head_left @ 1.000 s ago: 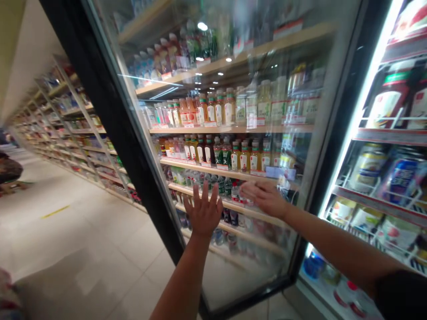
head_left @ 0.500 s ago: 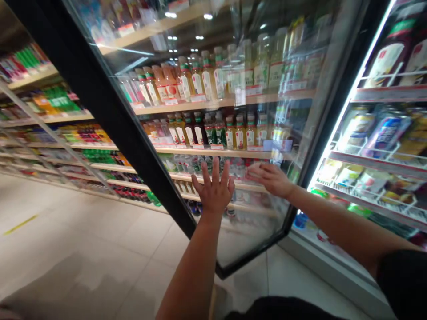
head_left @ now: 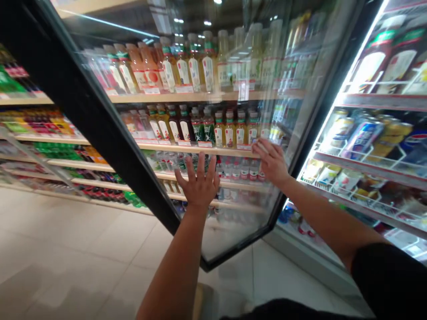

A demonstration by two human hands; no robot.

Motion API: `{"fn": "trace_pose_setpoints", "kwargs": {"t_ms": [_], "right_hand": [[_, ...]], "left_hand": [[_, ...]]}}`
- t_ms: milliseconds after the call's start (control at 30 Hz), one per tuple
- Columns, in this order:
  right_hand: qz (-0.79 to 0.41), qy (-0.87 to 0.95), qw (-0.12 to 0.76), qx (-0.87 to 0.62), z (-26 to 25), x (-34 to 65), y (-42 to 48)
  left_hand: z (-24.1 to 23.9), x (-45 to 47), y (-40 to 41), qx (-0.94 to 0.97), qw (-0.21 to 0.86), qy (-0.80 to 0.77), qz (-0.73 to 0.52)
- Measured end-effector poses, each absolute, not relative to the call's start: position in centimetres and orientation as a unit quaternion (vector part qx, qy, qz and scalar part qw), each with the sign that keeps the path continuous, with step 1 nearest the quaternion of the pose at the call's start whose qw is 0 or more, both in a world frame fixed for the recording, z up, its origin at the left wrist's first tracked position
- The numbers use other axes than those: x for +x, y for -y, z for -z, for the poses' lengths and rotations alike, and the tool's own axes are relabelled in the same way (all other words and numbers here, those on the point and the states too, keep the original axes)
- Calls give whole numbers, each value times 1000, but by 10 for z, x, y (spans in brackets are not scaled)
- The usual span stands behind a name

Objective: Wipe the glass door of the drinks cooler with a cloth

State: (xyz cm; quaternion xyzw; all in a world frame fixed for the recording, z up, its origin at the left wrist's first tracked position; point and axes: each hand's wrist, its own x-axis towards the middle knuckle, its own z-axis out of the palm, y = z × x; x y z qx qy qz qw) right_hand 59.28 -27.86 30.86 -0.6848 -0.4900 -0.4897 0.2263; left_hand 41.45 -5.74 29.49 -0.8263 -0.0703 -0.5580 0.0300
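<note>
My left hand (head_left: pixel 199 182) is open, fingers spread, with its palm toward the glass door (head_left: pixel 233 229) and seemingly flat on the pane. Higher and to the right, my right hand (head_left: pixel 272 162) is pressed at the same glass with bent fingers close together. A pale, thin cloth-like piece seems to show under those fingers, mostly hidden by them. The black door frame (head_left: pixel 110 133) slants down past my left hand. The door stands swung out from a lit drinks cooler (head_left: pixel 373 164).
Through the glass, shelves hold rows of bottled drinks (head_left: pixel 200 126). More shelves of green and orange bottles (head_left: pixel 63 153) run along the left. Cans (head_left: pixel 362 138) and large dark bottles (head_left: pixel 372 66) fill the cooler at right. Pale floor tiles (head_left: pixel 86 235) lie below.
My right hand has moved up the glass. My left hand remains spread at the pane, while the whole view has shifted, bringing the shelved bottles nearer.
</note>
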Motion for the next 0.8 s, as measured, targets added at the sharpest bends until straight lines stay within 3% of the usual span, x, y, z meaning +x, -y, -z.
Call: {"fn": "trace_pose_setpoints", "kwargs": {"t_ms": [133, 267, 367, 533, 633, 800], "right_hand": [[520, 430, 276, -685, -311, 598, 268], [464, 569, 172, -657, -260, 582, 265], [428, 627, 138, -635, -252, 584, 271], [494, 483, 269, -671, -316, 602, 260], [522, 425, 337, -659, -330, 594, 245], [476, 573, 218, -631, -292, 576, 242]], "left_hand": [[-295, 416, 54, -828, 39, 79, 554], [-295, 416, 52, -827, 62, 83, 553], [-294, 416, 52, -821, 80, 85, 559], [-292, 416, 54, -814, 115, 110, 558], [-292, 414, 56, -810, 132, 112, 560], [-292, 413, 59, -821, 106, 117, 549]]}}
